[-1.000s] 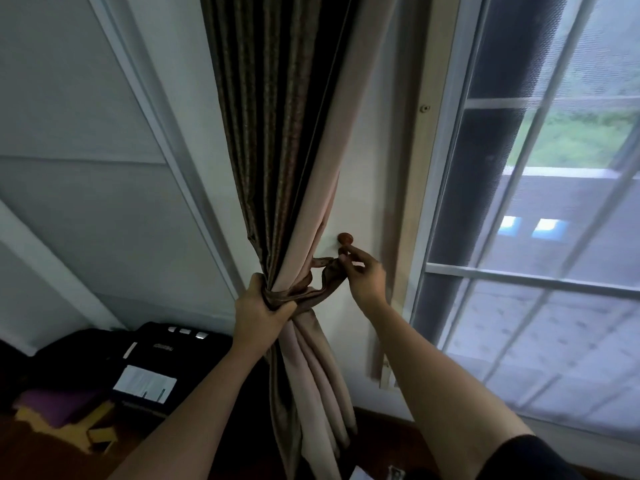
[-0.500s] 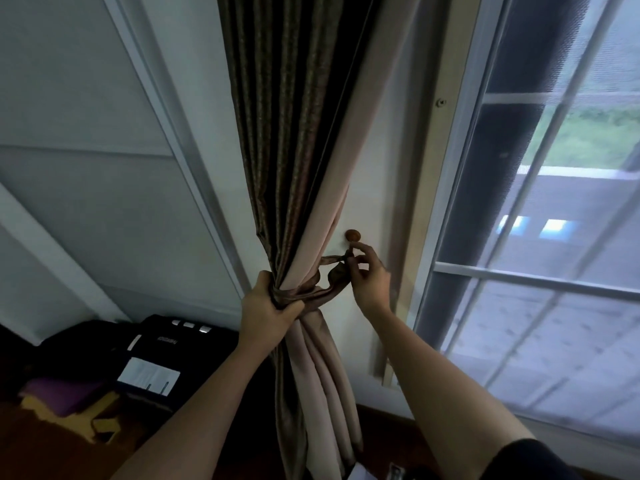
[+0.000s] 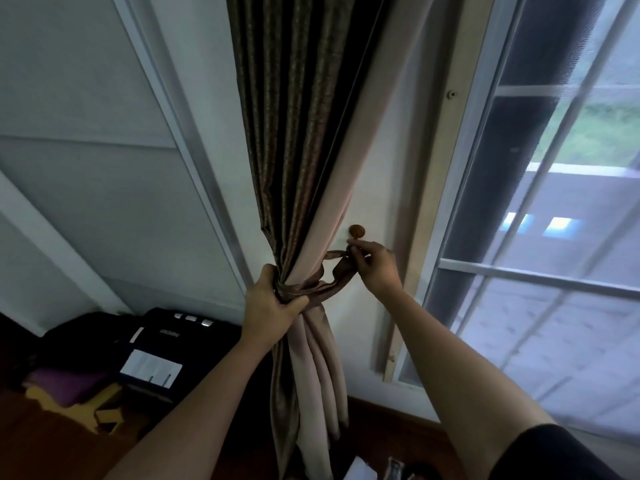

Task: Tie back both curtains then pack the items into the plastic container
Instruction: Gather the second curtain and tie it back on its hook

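A brown patterned curtain [image 3: 294, 140] with a pale pink lining hangs gathered in the middle of the view. A brown fabric tieback [image 3: 323, 287] is wrapped around its waist. My left hand [image 3: 273, 306] is clenched on the bunched curtain and tieback. My right hand [image 3: 375, 268] pinches the tieback's loop end just under a round brown wall knob [image 3: 357, 231]. The loop looks to be at the knob's stem; whether it is hooked on is hidden by my fingers.
A window [image 3: 554, 237] with white bars fills the right side. A black case [image 3: 156, 351] with a white label sits on the floor at lower left, beside purple and yellow items [image 3: 69, 393]. Small objects [image 3: 377, 471] lie on the wooden floor below.
My right hand has shifted slightly along the tieback end below the knob. My left hand keeps its grip on the gathered curtain. The camera drifted a little.
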Tool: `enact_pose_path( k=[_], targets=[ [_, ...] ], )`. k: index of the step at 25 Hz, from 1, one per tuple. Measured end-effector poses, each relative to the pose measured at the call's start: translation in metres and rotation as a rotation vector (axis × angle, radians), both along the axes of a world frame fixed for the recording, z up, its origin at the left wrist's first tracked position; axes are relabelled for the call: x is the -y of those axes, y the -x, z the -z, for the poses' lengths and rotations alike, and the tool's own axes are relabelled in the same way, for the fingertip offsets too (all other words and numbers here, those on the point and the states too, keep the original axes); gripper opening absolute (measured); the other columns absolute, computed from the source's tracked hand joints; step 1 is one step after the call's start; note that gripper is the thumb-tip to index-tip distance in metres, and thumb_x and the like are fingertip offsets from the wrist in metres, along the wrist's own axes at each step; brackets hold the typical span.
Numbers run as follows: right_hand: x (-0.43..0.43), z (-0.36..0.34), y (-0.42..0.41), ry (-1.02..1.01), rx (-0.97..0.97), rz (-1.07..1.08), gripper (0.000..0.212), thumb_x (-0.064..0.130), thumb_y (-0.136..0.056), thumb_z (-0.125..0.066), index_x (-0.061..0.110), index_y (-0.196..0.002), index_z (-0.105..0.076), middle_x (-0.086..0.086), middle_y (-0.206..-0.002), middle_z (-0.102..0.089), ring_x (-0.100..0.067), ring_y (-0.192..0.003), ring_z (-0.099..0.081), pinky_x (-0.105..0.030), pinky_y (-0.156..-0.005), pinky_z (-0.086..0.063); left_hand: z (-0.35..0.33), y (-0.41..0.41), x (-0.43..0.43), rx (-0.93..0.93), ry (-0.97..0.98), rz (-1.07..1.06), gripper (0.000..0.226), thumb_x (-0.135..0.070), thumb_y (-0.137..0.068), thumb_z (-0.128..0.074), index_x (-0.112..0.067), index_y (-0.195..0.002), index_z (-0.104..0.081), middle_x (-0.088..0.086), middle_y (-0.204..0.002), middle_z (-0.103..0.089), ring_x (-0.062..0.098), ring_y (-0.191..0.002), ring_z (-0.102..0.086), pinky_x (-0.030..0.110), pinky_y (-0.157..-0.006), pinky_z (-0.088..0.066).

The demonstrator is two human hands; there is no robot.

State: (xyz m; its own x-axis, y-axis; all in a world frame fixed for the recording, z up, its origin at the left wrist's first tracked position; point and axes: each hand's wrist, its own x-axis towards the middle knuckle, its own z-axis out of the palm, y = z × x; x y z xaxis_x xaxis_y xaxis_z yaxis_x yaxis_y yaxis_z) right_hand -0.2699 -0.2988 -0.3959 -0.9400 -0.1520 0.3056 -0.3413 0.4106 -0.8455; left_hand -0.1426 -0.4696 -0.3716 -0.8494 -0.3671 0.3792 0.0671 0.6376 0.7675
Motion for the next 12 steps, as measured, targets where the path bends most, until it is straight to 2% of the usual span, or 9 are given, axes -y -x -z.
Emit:
enact_pose_path(
  k=[2,3,5,7,9,11,12],
  targets=[
    [-0.002,-0.007,0.0,-0.067,-0.012,-0.042,0.022,0.017,-0.094,-0.049,0.016,-0.115,-0.058,-0.006,-0.094,-0.067,-0.019,-0.082,-0.062,-0.028,-0.074,-0.05,0.001,0.0,0.0,0.001,-0.01,0.001,0.039,-0.022,-0.058,-0.07,-0.002,-0.085,-0.05,0.008,-0.074,-0.062,0.011,-0.063,-0.055,0.008,-0.05,-0.04],
    [-0.002,-0.008,0.0,-0.081,-0.027,-0.045,0.02,0.017,-0.094,-0.05,0.016,-0.113,-0.058,-0.005,-0.093,-0.066,-0.021,-0.081,-0.063,-0.027,-0.073,-0.05,0.001,-0.001,0.0,0.0,-0.012,0.004,0.038,-0.02,-0.059,-0.072,-0.002,-0.085,-0.05,0.008,-0.074,-0.063,0.013,-0.063,-0.056,0.008,-0.05,-0.04],
    [-0.004,-0.008,0.0,-0.081,-0.016,-0.034,0.018,0.017,-0.093,-0.053,0.014,-0.106,-0.065,-0.003,-0.089,-0.066,-0.021,-0.08,-0.063,-0.015,-0.068,-0.045,-0.001,-0.002,-0.001,-0.001,-0.011,0.013,0.037,-0.02,-0.061,-0.073,-0.003,-0.084,-0.049,0.006,-0.073,-0.062,0.014,-0.064,-0.057,0.009,-0.051,-0.041],
    [-0.006,-0.013,0.0,-0.097,0.022,-0.051,0.02,0.015,-0.092,-0.055,0.012,-0.106,-0.069,-0.006,-0.096,-0.068,-0.018,-0.08,-0.06,-0.004,-0.063,-0.038,-0.002,-0.003,-0.003,0.002,-0.008,0.016,0.036,-0.018,-0.062,-0.074,-0.007,-0.081,-0.046,0.001,-0.069,-0.058,0.007,-0.063,-0.055,0.009,-0.051,-0.041],
    [-0.007,-0.016,0.006,-0.248,0.02,-0.105,0.025,0.016,-0.094,-0.053,0.012,-0.114,-0.066,-0.011,-0.109,-0.066,-0.022,-0.094,-0.058,-0.012,-0.072,-0.037,-0.003,-0.003,-0.006,0.008,-0.012,0.008,0.036,-0.009,-0.064,-0.077,-0.009,-0.078,-0.044,-0.003,-0.067,-0.055,0.003,-0.063,-0.054,0.006,-0.049,-0.038],
    [-0.005,-0.02,0.009,-0.47,-0.007,-0.146,0.03,0.021,-0.096,-0.049,0.012,-0.123,-0.061,-0.015,-0.115,-0.06,-0.029,-0.107,-0.053,-0.025,-0.082,-0.035,-0.003,-0.004,-0.008,0.009,-0.017,0.003,0.036,-0.006,-0.063,-0.077,-0.01,-0.078,-0.044,-0.004,-0.066,-0.055,0.002,-0.063,-0.054,0.006,-0.049,-0.038],
    [-0.005,-0.02,0.011,-0.521,-0.007,-0.161,0.032,0.023,-0.097,-0.048,0.013,-0.124,-0.059,-0.016,-0.115,-0.058,-0.03,-0.109,-0.051,-0.026,-0.084,-0.034,-0.002,-0.005,-0.009,0.01,-0.018,0.005,0.036,-0.007,-0.063,-0.078,-0.01,-0.078,-0.045,-0.003,-0.067,-0.056,0.003,-0.063,-0.054,0.006,-0.05,-0.039]
  ],
)
